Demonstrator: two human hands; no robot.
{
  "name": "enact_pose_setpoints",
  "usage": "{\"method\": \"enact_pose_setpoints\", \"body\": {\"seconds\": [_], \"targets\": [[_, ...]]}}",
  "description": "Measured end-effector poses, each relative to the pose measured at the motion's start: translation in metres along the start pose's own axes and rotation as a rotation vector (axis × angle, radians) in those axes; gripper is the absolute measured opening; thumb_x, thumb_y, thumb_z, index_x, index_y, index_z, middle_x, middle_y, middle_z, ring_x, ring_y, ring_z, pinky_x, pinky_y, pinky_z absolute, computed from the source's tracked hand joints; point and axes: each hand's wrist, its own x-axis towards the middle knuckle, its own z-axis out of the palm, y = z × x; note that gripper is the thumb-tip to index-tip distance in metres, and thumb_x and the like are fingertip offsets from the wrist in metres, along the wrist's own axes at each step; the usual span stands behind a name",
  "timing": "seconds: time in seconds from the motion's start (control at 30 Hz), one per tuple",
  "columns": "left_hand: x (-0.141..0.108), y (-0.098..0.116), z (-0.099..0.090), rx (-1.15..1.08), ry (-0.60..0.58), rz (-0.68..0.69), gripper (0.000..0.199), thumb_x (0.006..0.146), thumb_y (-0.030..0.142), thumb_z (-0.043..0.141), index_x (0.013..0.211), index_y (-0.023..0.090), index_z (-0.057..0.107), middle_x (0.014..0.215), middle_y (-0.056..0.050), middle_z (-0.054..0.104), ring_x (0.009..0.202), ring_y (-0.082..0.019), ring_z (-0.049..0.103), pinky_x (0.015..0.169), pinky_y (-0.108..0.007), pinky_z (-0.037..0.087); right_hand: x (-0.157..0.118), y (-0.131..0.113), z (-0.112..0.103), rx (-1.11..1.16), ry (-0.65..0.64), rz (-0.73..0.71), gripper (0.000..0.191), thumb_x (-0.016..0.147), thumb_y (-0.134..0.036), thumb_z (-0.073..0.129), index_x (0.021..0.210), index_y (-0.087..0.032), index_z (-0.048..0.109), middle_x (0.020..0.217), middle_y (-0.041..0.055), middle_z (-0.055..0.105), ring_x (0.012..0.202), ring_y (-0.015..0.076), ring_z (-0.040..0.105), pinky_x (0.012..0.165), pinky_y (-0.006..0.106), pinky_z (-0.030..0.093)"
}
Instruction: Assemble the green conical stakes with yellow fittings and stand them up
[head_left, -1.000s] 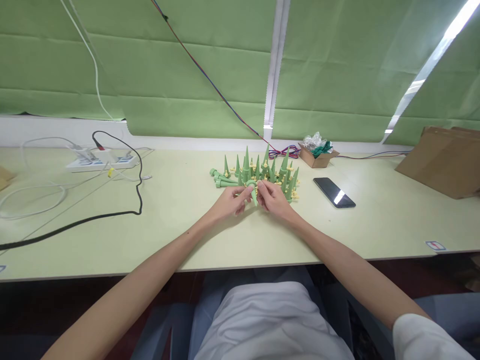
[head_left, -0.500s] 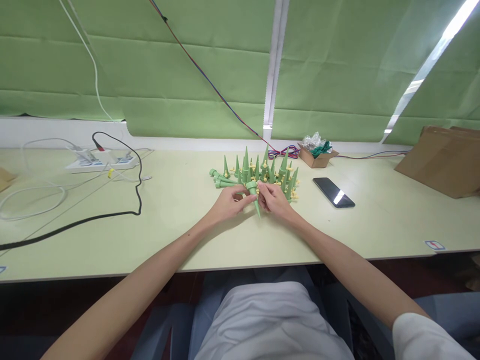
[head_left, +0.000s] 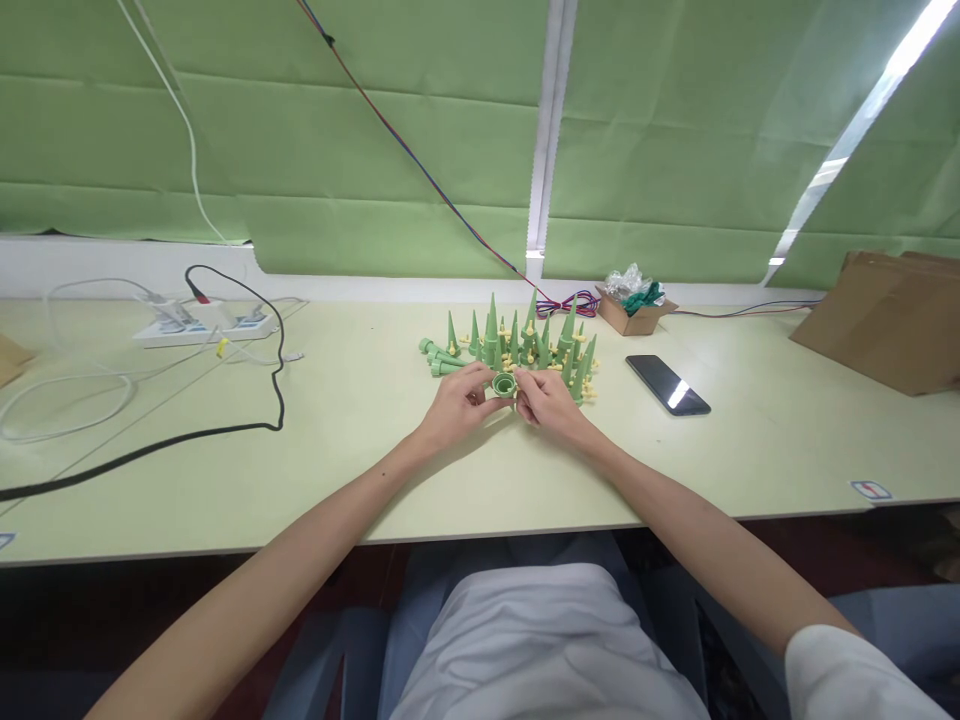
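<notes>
Between my hands, just above the table, is a green watering spike (head_left: 504, 385) with its round open end facing me; its pointed part is out of sight. My left hand (head_left: 459, 405) is closed, thumb and fingers gripping the spike from the left. My right hand (head_left: 551, 400) is closed in a pinch at the spike's right side, where a small yellow bit shows between the fingertips. Just behind the hands, several more green spikes (head_left: 491, 330) stand points up, many with small yellow valves. A few others (head_left: 448, 368) lie flat to the left.
A black phone (head_left: 667, 385) lies to the right on the table (head_left: 337, 440). Behind it stands a small cardboard box (head_left: 634, 318) holding crumpled plastic. A large cardboard piece (head_left: 885, 325) is at far right. A power strip (head_left: 206, 328) with cables occupies the left.
The watering spike has tilted in my fingers: its tip pointed down toward me before, and now its open round end faces me. Both hands stay in nearly the same place.
</notes>
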Motion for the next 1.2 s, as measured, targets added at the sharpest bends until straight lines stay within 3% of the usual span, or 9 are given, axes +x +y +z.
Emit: {"method": "enact_pose_setpoints", "body": {"seconds": [0.17,0.37,0.57,0.8,0.97,1.2], "targets": [[-0.001,0.001,0.001,0.041,0.013,0.012,0.026,0.083,0.038,0.068,0.075,0.019,0.051,0.067,0.002,0.048,0.058,-0.011,0.041,0.054,-0.025,0.034,0.001,0.004,0.001,-0.011,0.024,-0.013,0.064,0.099,-0.056,0.038,0.045,-0.022,0.039,0.039,-0.0012,0.048,0.04,0.0106,0.044,0.054,0.026,0.04],[0.002,0.008,0.001,0.005,-0.01,-0.089,0.037,0.087,0.039,0.06,0.064,0.019,0.04,0.058,0.003,0.043,0.055,-0.011,0.037,0.052,-0.025,0.029,0.003,0.007,0.003,0.017,0.057,-0.043,0.06,0.096,-0.066,0.038,0.056,-0.022,0.043,0.048,-0.0009,0.051,0.045,0.0114,0.047,0.049,0.025,0.036],[0.003,0.014,-0.003,-0.266,-0.165,-0.257,0.033,0.091,0.047,0.055,0.077,0.017,0.058,0.062,0.002,0.052,0.048,-0.009,0.042,0.047,-0.024,0.033,0.003,0.004,0.001,0.042,0.084,-0.083,0.057,0.095,-0.069,0.038,0.064,-0.021,0.046,0.055,-0.0009,0.053,0.049,0.0115,0.047,0.049,0.026,0.036],[0.006,0.01,-0.004,-0.656,-0.236,-0.482,0.054,0.09,0.067,0.047,0.077,0.016,0.058,0.067,-0.005,0.06,0.047,-0.012,0.055,0.039,-0.025,0.039,0.004,0.005,0.0,0.046,0.05,-0.095,0.054,0.095,-0.067,0.039,0.068,-0.021,0.047,0.058,-0.0011,0.054,0.05,0.0113,0.047,0.049,0.025,0.036],[0.005,0.012,-0.006,-0.623,-0.281,-0.46,0.052,0.09,0.067,0.049,0.092,0.016,0.06,0.073,-0.005,0.064,0.047,-0.01,0.055,0.041,-0.023,0.04,0.003,0.009,0.001,0.025,-0.009,-0.109,0.053,0.097,-0.066,0.038,0.068,-0.022,0.044,0.057,-0.0014,0.054,0.049,0.0109,0.046,0.049,0.024,0.035],[0.002,0.011,-0.009,-0.485,-0.265,-0.349,0.042,0.092,0.06,0.05,0.084,0.019,0.052,0.057,0.002,0.055,0.045,-0.011,0.052,0.048,-0.025,0.043,0.001,0.007,-0.001,0.013,-0.019,-0.106,0.052,0.096,-0.066,0.039,0.067,-0.022,0.042,0.051,-0.0032,0.05,0.046,0.0107,0.044,0.049,0.024,0.035]]}}
